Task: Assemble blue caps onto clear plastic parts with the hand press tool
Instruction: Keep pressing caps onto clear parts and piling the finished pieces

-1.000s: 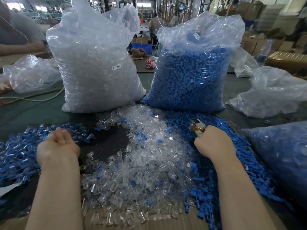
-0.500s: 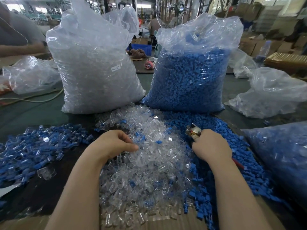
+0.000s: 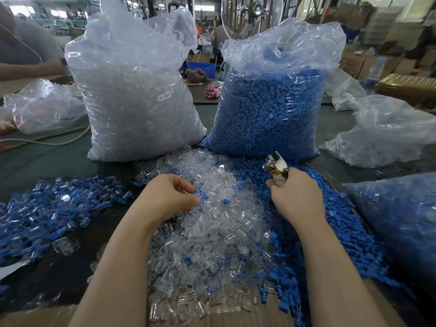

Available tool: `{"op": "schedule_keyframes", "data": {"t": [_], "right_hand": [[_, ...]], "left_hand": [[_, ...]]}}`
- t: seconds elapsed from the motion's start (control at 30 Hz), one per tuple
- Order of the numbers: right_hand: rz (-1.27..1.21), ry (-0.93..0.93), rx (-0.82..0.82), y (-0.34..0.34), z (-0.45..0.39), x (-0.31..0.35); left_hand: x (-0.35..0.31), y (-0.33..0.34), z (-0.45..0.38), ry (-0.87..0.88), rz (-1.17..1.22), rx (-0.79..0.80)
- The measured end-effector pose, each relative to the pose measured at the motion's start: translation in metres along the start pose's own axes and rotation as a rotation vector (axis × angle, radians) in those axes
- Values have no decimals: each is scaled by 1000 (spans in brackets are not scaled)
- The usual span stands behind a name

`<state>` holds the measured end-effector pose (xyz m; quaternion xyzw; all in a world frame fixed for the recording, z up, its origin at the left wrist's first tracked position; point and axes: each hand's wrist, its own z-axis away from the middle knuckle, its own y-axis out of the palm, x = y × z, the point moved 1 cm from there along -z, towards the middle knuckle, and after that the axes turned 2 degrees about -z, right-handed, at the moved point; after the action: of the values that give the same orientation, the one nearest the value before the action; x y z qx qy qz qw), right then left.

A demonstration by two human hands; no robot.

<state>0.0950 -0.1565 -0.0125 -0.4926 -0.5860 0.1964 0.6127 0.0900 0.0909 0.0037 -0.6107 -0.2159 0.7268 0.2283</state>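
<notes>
Dark worktop carries a heap of clear plastic parts at centre, blue caps just right. Left hand, fingers curled, digs there; whether it holds 1 I cannot tell. Right hand grips the hand press tool, nose pointing away, beside the left.

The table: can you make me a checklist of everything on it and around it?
Surface: dark table, cardboard at the near edge.
Job's things: heap of clear parts; loose blue caps; pile of finished pieces; press tool.
Clutter: tall bag of clear parts; bag of blue caps; more plastic bags at the sides.
Hands: left hand curled over the clear heap, what it holds cannot be told; right hand grips the press tool.
Cables: pale cord at far left.
Surroundings: workshop, fan, cardboard boxes.
</notes>
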Motion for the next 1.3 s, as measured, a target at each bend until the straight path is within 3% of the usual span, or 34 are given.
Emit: {"op": "schedule_keyframes", "data": {"t": [0.07,0.37,0.5,0.67,0.8,1.3], "right_hand": [[-28,-13,-29,0,0,0],[-168,-92,-19,2,1,5],[-337,-117,-9,-1,3,9],[-615,-176,-1,-8,8,18],[-761,-227,10,-13,13,25],[-946,-314,66,-16,20,36]], "left_hand": [[4,3,-2,-17,-172,45],[4,10,-5,46,-280,-57],[-1,8,-4,81,14,-161],[-20,18,-1,105,430,-81],[-33,31,3,93,593,6],[-51,53,13,75,1022,-26]]}}
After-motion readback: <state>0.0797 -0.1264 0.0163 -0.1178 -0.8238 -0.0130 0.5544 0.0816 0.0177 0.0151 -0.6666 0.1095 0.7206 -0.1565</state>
